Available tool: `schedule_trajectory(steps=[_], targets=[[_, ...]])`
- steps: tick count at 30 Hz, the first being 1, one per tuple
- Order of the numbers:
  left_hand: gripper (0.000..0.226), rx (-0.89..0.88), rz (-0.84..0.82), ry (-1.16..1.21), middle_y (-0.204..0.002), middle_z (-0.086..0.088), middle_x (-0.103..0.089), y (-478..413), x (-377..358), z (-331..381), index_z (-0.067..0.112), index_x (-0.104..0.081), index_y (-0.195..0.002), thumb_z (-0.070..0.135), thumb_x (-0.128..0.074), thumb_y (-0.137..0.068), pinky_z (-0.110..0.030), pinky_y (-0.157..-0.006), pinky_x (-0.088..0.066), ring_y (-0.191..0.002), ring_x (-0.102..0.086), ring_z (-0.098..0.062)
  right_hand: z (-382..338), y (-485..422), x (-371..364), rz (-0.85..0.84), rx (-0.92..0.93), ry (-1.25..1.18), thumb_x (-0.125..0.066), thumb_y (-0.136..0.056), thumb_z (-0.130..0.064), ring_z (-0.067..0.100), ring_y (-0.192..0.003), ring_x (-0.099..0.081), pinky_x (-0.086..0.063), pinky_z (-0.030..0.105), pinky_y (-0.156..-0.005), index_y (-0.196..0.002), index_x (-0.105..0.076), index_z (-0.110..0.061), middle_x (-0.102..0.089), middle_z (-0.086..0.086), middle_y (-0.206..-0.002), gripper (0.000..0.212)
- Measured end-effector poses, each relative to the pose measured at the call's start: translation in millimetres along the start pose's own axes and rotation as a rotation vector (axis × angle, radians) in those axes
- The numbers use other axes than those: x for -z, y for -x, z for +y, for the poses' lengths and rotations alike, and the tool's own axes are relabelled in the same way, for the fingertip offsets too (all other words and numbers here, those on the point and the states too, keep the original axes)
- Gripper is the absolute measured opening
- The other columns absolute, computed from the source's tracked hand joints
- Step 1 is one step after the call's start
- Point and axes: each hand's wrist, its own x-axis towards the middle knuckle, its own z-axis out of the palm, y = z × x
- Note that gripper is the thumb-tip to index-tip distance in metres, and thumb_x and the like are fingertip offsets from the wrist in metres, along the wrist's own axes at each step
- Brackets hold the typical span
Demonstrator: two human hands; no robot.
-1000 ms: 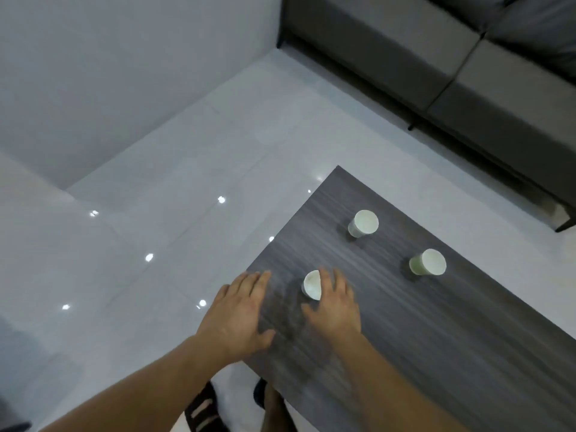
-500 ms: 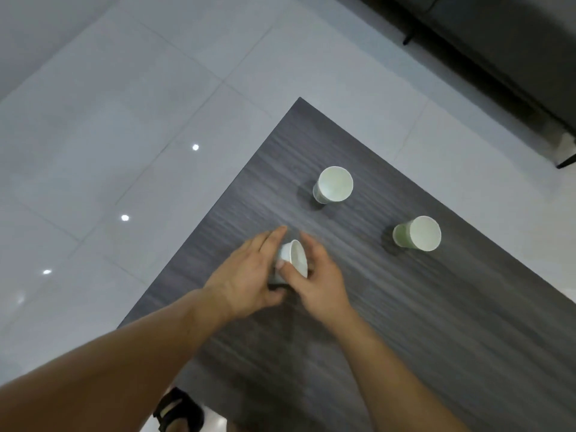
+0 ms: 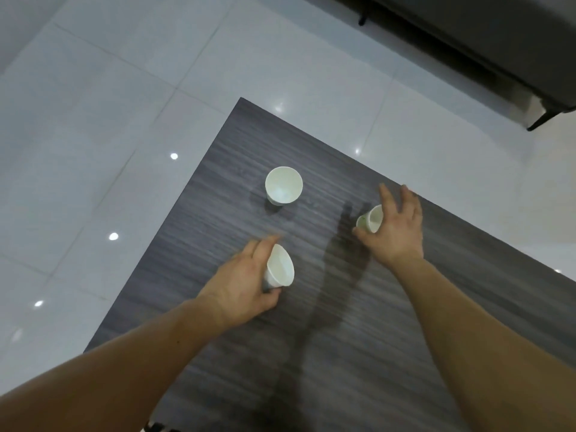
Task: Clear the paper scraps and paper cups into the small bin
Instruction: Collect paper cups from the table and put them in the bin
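Three white paper cups are on the dark wood-grain table (image 3: 358,353). My left hand (image 3: 246,285) grips the nearest cup (image 3: 279,269) by its side, with the mouth tipped to the right. My right hand (image 3: 394,232) reaches over the right cup (image 3: 369,222). Its fingers are spread and nearly straight past the rim, its thumb lies at the cup's near side, and the hand hides part of the cup. The third cup (image 3: 283,185) stands upright and untouched at the far left of the table. Neither a bin nor paper scraps are in view.
The table's far corner (image 3: 241,99) points away from me, and its left edge drops to a glossy white tiled floor (image 3: 109,120). A dark grey sofa (image 3: 498,35) with a black leg stands at the top right.
Both hands were together on the nearest cup. My right hand has let go and moved right to the right cup. My left hand keeps the nearest cup. The camera has tilted further down.
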Motion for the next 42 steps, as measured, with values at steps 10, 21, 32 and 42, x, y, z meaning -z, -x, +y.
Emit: schedule_trajectory(steps=[10,21,32,42], targets=[[0.079,-0.065,0.045,-0.131,-0.135,-0.002,-0.047,42.1,45.4,19.5,0.024,-0.029,-0.143,0.034,-0.071,-0.077,-0.038,-0.098,-0.042,-0.118,-0.047,-0.025,-21.2,117.7,-11.5,-0.098,-0.014,-0.182,-0.067,-0.080,-0.031,0.031,-0.120,-0.046,-0.044,0.039,-0.093,-0.143,-0.038,-0.032,-0.039,0.004,-0.137,0.069],[0.081,-0.242,0.143,-0.132,-0.136,-0.005,-0.038,205.1,101.4,87.6,0.021,-0.027,-0.147,0.029,-0.069,-0.077,-0.035,-0.093,-0.043,-0.116,-0.050,-0.027,-46.5,342.5,72.6,0.090,-0.039,-0.259,-0.064,-0.081,-0.042,0.026,-0.124,-0.045,-0.043,0.038,-0.095,-0.144,-0.036,-0.032,-0.039,0.000,-0.139,0.070],[0.084,-0.506,-0.004,-0.389,-0.138,-0.004,-0.041,348.4,66.3,244.0,0.023,-0.026,-0.148,0.038,-0.068,-0.077,-0.035,-0.091,-0.043,-0.116,-0.052,-0.029,48.5,572.3,125.9,0.358,-0.256,-0.375,-0.062,-0.081,-0.041,0.027,-0.120,-0.045,-0.045,0.039,-0.093,-0.144,-0.035,-0.031,-0.040,0.002,-0.134,0.069],[0.082,-0.896,-0.172,-0.470,-0.135,-0.004,-0.039,459.5,-135.4,471.0,0.024,-0.028,-0.146,0.040,-0.068,-0.076,-0.036,-0.091,-0.045,-0.115,-0.054,-0.029,264.1,783.9,90.2,0.558,-0.649,-0.492,-0.057,-0.083,-0.048,0.024,-0.120,-0.044,-0.044,0.036,-0.093,-0.142,-0.034,-0.033,-0.040,0.000,-0.137,0.065]])
